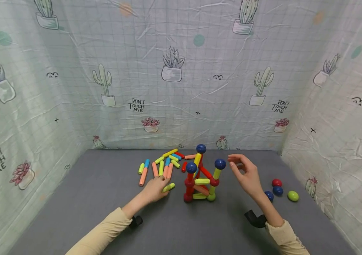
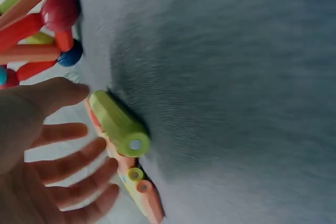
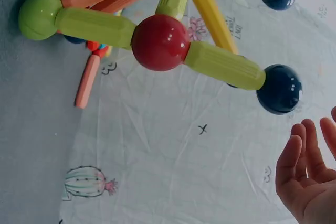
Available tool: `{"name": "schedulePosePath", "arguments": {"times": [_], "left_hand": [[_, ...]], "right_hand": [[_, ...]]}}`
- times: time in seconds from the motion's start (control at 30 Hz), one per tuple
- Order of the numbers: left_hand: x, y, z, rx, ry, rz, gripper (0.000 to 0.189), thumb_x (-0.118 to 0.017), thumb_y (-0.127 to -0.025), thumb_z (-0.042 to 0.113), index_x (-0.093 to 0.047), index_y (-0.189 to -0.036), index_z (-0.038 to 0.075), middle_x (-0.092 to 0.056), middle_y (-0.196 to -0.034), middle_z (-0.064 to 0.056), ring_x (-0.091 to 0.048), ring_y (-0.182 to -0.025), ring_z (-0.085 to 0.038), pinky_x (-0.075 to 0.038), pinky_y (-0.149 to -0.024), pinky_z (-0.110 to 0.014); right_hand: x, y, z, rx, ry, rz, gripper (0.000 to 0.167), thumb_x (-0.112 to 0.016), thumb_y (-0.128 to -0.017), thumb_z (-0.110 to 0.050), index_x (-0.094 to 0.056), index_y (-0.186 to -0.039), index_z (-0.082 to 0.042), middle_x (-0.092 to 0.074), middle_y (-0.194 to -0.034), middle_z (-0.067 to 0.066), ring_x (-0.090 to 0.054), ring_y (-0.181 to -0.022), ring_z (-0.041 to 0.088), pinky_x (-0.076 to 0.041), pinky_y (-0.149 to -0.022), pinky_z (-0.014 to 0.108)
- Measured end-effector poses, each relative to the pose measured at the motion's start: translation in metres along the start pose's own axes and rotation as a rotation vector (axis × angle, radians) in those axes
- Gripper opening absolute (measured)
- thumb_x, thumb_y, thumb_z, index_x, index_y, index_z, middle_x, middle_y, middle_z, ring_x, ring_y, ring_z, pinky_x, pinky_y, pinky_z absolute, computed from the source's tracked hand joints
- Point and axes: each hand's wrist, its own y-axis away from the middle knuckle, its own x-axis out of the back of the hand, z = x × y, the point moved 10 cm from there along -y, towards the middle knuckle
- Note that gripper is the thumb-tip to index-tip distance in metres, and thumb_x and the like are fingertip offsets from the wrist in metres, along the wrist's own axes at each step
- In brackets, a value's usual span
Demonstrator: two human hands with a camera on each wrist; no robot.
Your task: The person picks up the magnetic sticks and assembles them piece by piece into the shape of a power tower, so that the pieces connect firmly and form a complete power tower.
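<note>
A frame of coloured rods and balls stands mid-table, with a red ball [image 3: 160, 42] and a green ball [image 3: 39, 15] at its joints. Blue balls top its uprights. Beside its left side, my left hand [image 1: 155, 188] is low over the table, thumb and fingers apart, at a yellow-green rod [image 2: 119, 124]. The thumb tip comes right up to one end of that rod. My right hand [image 1: 247, 174] is raised to the right of the frame, fingers loosely bent and holding nothing. Its fingertips are just short of the nearest blue ball [image 1: 220, 164].
Several loose rods, among them an orange rod [image 1: 143, 177] and a yellow rod [image 1: 170, 153], lie behind and left of my left hand. At the right are a loose red ball [image 1: 276, 182], a green ball [image 1: 293, 196] and blue balls. A printed curtain [image 1: 200, 92] encloses the table.
</note>
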Motion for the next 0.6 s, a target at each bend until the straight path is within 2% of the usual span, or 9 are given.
{"name": "schedulePosePath", "arguments": {"times": [0.03,0.1,0.17,0.23,0.33,0.4,0.47,0.6], "left_hand": [[-0.002,0.004,0.000,0.005,-0.071,-0.012,0.036,-0.069,-0.075,0.023,-0.058,-0.105,0.007,-0.057,-0.084,-0.009,-0.052,-0.068,-0.020,-0.042,-0.051,-0.031],[-0.006,0.010,0.000,0.010,-0.137,-0.035,0.034,-0.069,-0.076,0.022,-0.057,-0.105,0.010,-0.058,-0.086,-0.009,-0.054,-0.070,-0.022,-0.043,-0.051,-0.034],[-0.009,0.014,-0.001,0.007,-0.146,-0.048,0.029,-0.067,-0.077,0.017,-0.057,-0.104,0.011,-0.059,-0.088,-0.009,-0.057,-0.072,-0.023,-0.044,-0.052,-0.035],[-0.012,0.015,-0.003,-0.002,-0.126,-0.053,0.026,-0.066,-0.078,0.012,-0.057,-0.102,0.011,-0.058,-0.085,-0.009,-0.055,-0.067,-0.021,-0.042,-0.049,-0.032],[-0.008,0.017,-0.004,-0.019,-0.111,-0.020,0.020,-0.063,-0.079,0.008,-0.059,-0.098,0.010,-0.056,-0.077,-0.007,-0.050,-0.060,-0.016,-0.036,-0.045,-0.027],[0.000,0.018,-0.003,-0.016,-0.122,0.020,0.014,-0.062,-0.079,0.009,-0.060,-0.093,0.010,-0.053,-0.073,-0.005,-0.047,-0.056,-0.014,-0.032,-0.044,-0.025],[0.015,0.019,-0.001,-0.008,-0.137,0.079,0.009,-0.062,-0.080,0.009,-0.060,-0.088,0.010,-0.052,-0.070,-0.004,-0.043,-0.054,-0.013,-0.029,-0.045,-0.024],[0.059,0.019,0.010,0.015,-0.158,0.240,0.007,-0.062,-0.080,0.009,-0.061,-0.087,0.011,-0.049,-0.070,-0.003,-0.041,-0.057,-0.013,-0.028,-0.050,-0.024]], "right_hand": [[0.000,-0.002,-0.001,0.005,0.031,0.005,0.022,-0.053,-0.082,0.009,-0.058,-0.104,0.006,-0.061,-0.093,0.020,-0.053,-0.082,-0.005,-0.045,-0.064,0.014],[-0.002,-0.003,0.003,0.015,0.090,0.003,0.025,-0.054,-0.082,0.007,-0.057,-0.107,0.003,-0.060,-0.097,0.017,-0.055,-0.083,0.004,-0.045,-0.065,0.016],[-0.008,-0.003,0.015,0.012,0.149,-0.022,0.029,-0.056,-0.083,0.002,-0.056,-0.112,-0.002,-0.059,-0.102,0.014,-0.054,-0.086,0.011,-0.046,-0.067,0.020],[-0.015,-0.002,0.028,0.006,0.193,-0.063,0.033,-0.057,-0.084,-0.003,-0.054,-0.117,-0.007,-0.056,-0.107,0.010,-0.053,-0.088,0.017,-0.047,-0.069,0.026],[-0.025,0.000,0.044,-0.007,0.201,-0.138,0.036,-0.054,-0.088,-0.010,-0.049,-0.123,-0.012,-0.054,-0.113,0.008,-0.052,-0.093,0.015,-0.048,-0.071,0.032],[-0.029,0.000,0.047,-0.010,0.194,-0.165,0.036,-0.052,-0.089,-0.011,-0.048,-0.125,-0.013,-0.056,-0.113,0.007,-0.054,-0.094,0.016,-0.049,-0.071,0.032],[-0.031,0.001,0.047,-0.009,0.190,-0.182,0.034,-0.051,-0.090,-0.011,-0.049,-0.124,-0.013,-0.057,-0.114,0.006,-0.054,-0.095,0.016,-0.049,-0.071,0.030],[-0.032,0.002,0.046,-0.008,0.182,-0.196,0.030,-0.050,-0.091,-0.011,-0.053,-0.120,-0.012,-0.059,-0.113,0.006,-0.053,-0.092,0.012,-0.049,-0.070,0.027]]}}
